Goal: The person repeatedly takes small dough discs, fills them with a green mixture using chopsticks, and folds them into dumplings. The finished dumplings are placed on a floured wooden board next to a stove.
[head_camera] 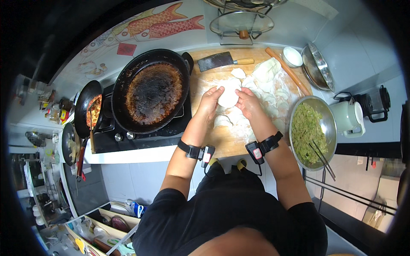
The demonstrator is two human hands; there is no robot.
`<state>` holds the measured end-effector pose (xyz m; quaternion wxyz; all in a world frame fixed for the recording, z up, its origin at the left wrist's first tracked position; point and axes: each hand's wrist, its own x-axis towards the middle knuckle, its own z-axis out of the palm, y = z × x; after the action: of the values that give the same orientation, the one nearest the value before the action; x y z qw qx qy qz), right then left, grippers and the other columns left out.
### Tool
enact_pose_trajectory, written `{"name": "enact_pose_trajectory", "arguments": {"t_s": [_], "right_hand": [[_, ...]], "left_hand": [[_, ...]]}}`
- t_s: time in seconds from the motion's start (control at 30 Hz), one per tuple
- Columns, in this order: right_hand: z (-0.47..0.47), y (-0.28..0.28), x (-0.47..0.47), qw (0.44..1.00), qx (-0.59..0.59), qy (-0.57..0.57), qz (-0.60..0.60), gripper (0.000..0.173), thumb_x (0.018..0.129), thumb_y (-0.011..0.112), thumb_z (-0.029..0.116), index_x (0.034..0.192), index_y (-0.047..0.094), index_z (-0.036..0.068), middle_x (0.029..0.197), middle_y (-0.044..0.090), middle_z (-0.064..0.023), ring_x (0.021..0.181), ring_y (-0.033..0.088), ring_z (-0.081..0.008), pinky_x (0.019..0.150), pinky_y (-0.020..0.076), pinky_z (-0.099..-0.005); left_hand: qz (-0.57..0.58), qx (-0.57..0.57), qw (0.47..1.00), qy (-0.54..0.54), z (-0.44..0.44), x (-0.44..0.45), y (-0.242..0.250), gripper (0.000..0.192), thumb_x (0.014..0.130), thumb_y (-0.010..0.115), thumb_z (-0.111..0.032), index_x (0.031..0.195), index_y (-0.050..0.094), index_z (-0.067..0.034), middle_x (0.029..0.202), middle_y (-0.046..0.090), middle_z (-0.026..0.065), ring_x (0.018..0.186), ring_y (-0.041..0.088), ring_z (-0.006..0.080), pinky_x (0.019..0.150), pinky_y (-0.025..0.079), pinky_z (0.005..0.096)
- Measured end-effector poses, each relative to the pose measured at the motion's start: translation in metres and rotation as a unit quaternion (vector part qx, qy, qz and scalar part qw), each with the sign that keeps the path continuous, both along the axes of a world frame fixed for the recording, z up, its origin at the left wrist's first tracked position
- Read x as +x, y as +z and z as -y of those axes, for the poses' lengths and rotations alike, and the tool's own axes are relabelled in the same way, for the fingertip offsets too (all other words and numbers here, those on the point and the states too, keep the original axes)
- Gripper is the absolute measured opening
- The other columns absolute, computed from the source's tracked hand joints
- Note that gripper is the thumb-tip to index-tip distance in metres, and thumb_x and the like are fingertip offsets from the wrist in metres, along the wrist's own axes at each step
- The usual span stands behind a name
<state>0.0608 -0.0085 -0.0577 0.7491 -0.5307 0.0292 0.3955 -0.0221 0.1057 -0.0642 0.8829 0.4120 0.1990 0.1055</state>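
Observation:
A flat round dough wrapper [228, 94] is stretched between my two hands above a floured wooden board [221, 140]. My left hand [209, 100] pinches its left edge between thumb and fingers. The right edge is gripped by my right hand [248, 101]. Several small flattened dough pieces [270, 110] lie on the flour to the right, and others [222, 121] rest just below my hands. A little dough lump [238, 73] sits beyond the wrapper. Behind my right hand is a larger mass of dough [266, 69].
A cleaver [216, 61] and a rolling pin [288, 72] lie at the board's back. A steel bowl of green filling [307, 134] with chopsticks [322, 160] stands right. A white bowl [292, 57] holds white powder. A large black pan [153, 92] sits on the stove [160, 139] at left.

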Motion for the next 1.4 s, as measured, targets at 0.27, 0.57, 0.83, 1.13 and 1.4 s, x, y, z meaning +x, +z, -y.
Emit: {"name": "enact_pose_trajectory", "arguments": {"t_s": [0.27,0.57,0.83,1.13,1.4], "right_hand": [[-0.027,0.005,-0.020,0.970,0.177,-0.114,-0.122,0.018,0.082,0.047,0.002,0.098,0.040,0.004,0.101,0.049,-0.0128,0.095,0.051,-0.0266,0.080,0.0441,-0.0385],[-0.005,-0.013,-0.021,0.786,-0.014,-0.003,0.618,0.048,0.086,0.042,0.022,0.126,0.028,-0.001,0.129,0.032,-0.0175,0.121,0.027,-0.0263,0.099,0.0206,-0.0353],[0.000,-0.032,-0.009,0.801,-0.163,0.203,0.539,0.047,0.087,0.035,0.030,0.125,0.032,0.002,0.133,0.025,-0.0172,0.124,0.020,-0.0346,0.101,0.0166,-0.0382],[0.102,0.019,-0.036,0.802,-0.134,0.068,0.578,0.045,0.078,0.055,0.022,0.117,0.042,0.004,0.116,0.047,-0.0136,0.105,0.046,-0.0260,0.087,0.0368,-0.0316],[0.344,0.009,-0.081,0.945,-0.238,-0.203,0.101,0.030,0.079,0.057,0.032,0.091,0.055,0.004,0.071,0.054,-0.0040,0.057,0.050,-0.0095,0.048,0.0395,-0.0207]], "left_hand": [[0.171,-0.254,0.952,0.018,0.022,-0.009,0.002,0.064,0.080,0.038,-0.054,0.112,0.042,0.001,0.113,0.047,0.0122,0.109,0.041,0.0238,0.096,0.027,0.0358],[0.045,-0.243,0.959,0.139,0.024,0.022,-0.003,0.036,0.090,0.036,-0.026,0.113,0.041,0.001,0.114,0.046,0.0130,0.106,0.044,0.0239,0.091,0.034,0.0359],[-0.060,-0.268,0.959,0.071,0.021,0.025,-0.009,0.038,0.090,0.029,-0.028,0.114,0.038,0.001,0.115,0.046,0.0143,0.104,0.046,0.0270,0.093,0.033,0.0378],[0.003,-0.174,0.983,0.054,-0.023,0.041,-0.026,0.034,0.089,0.035,-0.026,0.111,0.043,-0.002,0.106,0.055,0.0121,0.097,0.054,0.0250,0.081,0.045,0.0377],[-0.018,-0.137,0.981,0.133,-0.030,0.046,-0.019,0.031,0.085,0.046,-0.016,0.113,0.044,-0.001,0.114,0.050,0.0125,0.105,0.048,0.0284,0.089,0.038,0.0451]]}}
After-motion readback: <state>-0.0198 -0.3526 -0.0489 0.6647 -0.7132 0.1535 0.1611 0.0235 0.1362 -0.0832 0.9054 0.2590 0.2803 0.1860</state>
